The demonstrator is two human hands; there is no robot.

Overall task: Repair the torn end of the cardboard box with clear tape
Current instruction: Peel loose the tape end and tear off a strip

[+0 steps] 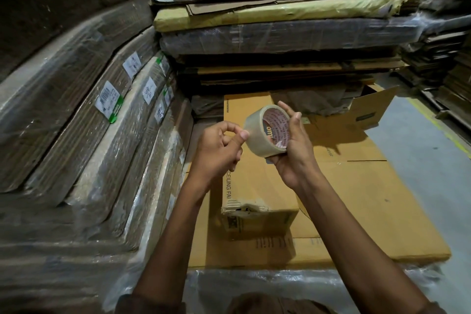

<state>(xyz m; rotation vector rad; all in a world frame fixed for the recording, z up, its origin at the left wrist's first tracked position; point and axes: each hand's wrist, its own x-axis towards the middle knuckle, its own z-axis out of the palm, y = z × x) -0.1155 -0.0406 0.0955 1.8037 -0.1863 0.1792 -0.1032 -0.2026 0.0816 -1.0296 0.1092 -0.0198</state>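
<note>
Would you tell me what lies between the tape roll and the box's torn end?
In the head view, only the box's bare cardboard top separates the tape roll from the torn end.

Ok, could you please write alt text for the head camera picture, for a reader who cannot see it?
A person's right hand holds a roll of clear tape while the left hand picks at its edge with the thumb. Below the hands lies a long cardboard box with a torn near end, on flat cardboard, with wrapped cardboard stacks around.
</note>
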